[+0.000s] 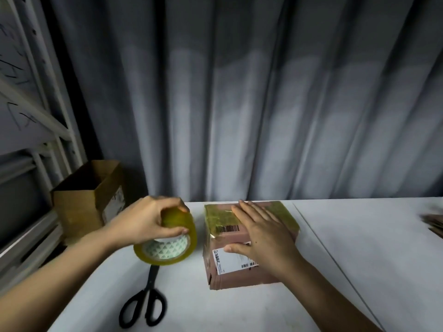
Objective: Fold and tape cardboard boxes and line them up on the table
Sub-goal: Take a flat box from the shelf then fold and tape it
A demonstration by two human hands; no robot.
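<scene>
My right hand lies flat, fingers straight, pressing tape onto the closed box mid-desk. My left hand grips the tape roll beside it. Advise rubbing the seam firmly outward before cutting; scissors lie near.

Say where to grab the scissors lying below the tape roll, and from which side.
Probably by the two black handle loops of the scissors, coming from the near table edge. They lie flat and closed, loops toward the person, while the blade tips run under the tape roll that the left hand grips, so the far end is blocked.
</scene>
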